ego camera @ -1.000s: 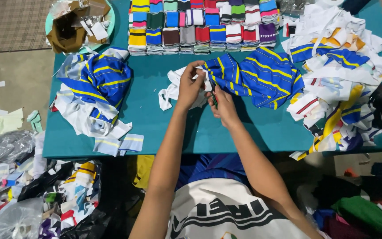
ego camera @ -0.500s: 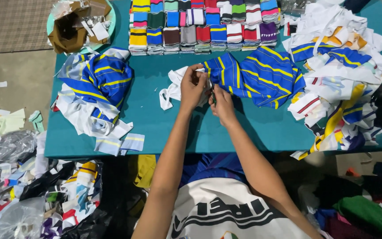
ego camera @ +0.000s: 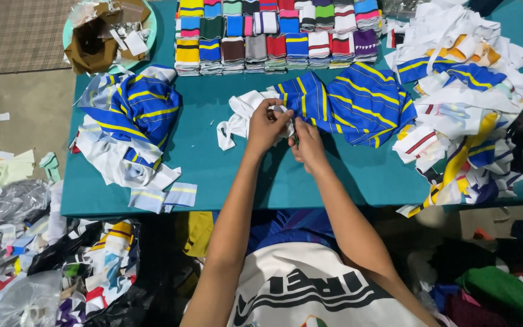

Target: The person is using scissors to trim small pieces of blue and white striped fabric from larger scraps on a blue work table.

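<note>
— Striped cloth [ego camera: 358, 103], blue with yellow lines, lies at the upper middle of the frame on the teal desk [ego camera: 225, 175]; where do the hands meet it?

— At its left end. The left hand [ego camera: 266, 126] pinches the white edge of the fabric, fingers curled shut on it. The right hand [ego camera: 305, 144] sits just beside it, closed around something small and dark; I cannot tell what it is.

— Which step does that look like?

— Working on the edge of the piece, I judge. Any next move calls for holding the edge taut between both hands.

— And the arms?

— Both forearms reach up from the bottom of the frame, converging, wrists close together.

— Around them?

— Folded striped stacks [ego camera: 273, 36] along the top, a blue-and-white heap [ego camera: 131, 121] at left, a mixed scrap pile [ego camera: 473, 103] at right, more scraps on the floor [ego camera: 25, 121] at lower left.
</note>
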